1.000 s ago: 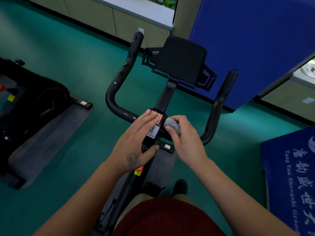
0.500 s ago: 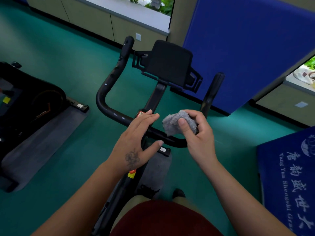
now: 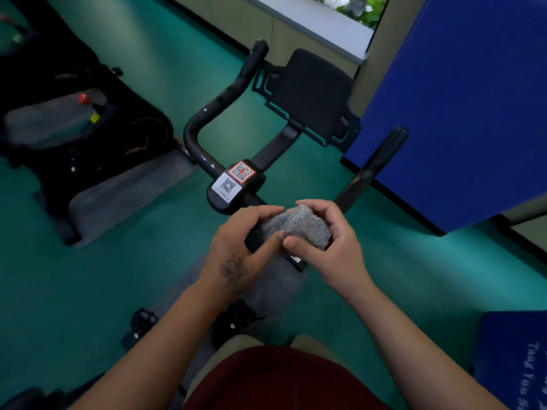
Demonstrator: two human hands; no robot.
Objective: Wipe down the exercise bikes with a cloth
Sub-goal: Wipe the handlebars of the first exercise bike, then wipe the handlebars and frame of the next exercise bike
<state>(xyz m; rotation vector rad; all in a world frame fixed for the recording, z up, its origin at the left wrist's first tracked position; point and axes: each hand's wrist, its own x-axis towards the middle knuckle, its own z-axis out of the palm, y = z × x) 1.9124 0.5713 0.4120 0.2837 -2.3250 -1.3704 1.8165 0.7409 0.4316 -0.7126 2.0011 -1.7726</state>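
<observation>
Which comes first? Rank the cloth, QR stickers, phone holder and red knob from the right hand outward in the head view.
From the right hand:
1. Cloth, in its grip.
2. QR stickers, up-left on the stem.
3. Phone holder, ahead.
4. Red knob, far left, neighbouring bike.

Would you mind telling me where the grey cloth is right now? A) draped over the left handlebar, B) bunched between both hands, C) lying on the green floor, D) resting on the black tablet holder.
B: the cloth sits crumpled between the left hand and the right hand, whose fingers curl around it.
</observation>
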